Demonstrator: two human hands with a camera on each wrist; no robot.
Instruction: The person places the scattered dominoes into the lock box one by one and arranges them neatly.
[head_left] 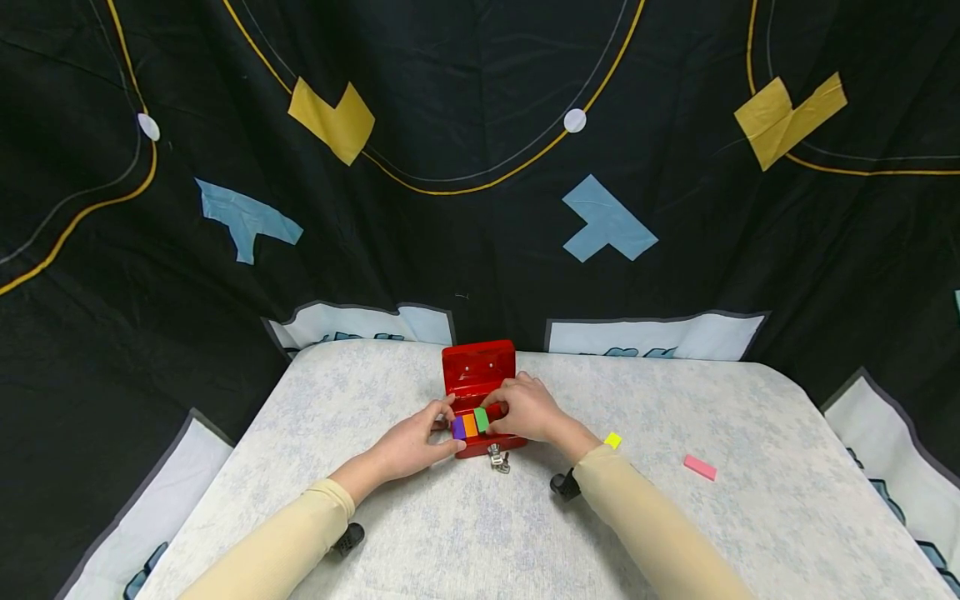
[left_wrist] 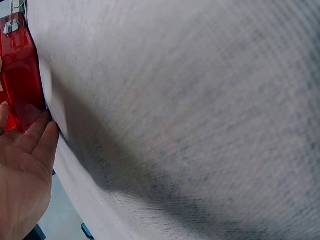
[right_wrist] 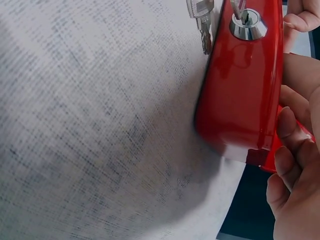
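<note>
Showing a red box [head_left: 472, 451], upright on the pale bench [head_left: 397, 517], with lid [head_left: 480, 367] tipped back at the rear. Contains a purple block [head_left: 459, 428] at the box's left end, an orange block [head_left: 470, 425] next along, then a green block [head_left: 482, 419], tilted and set a little higher in the row. Pinching the green block at its right side between thumb and fingers of the right hand [head_left: 528, 410], over the box's right part. Curving the left hand [head_left: 420, 440] about the box's left end, close around the purple block; cannot tell pinch from light touch there. Carries a silver lock [right_wrist: 248, 25] on the box's front, with keys [head_left: 501, 462] just before it. Includes a yellow block [head_left: 613, 440] right of the box, just beside the right sleeve [head_left: 645, 517], and a pink block [head_left: 700, 467] farther right, well apart. Adds a black cloth [head_left: 510, 258] behind the box, bearing yellow tape [head_left: 322, 117] and blue tape [head_left: 609, 221].
</note>
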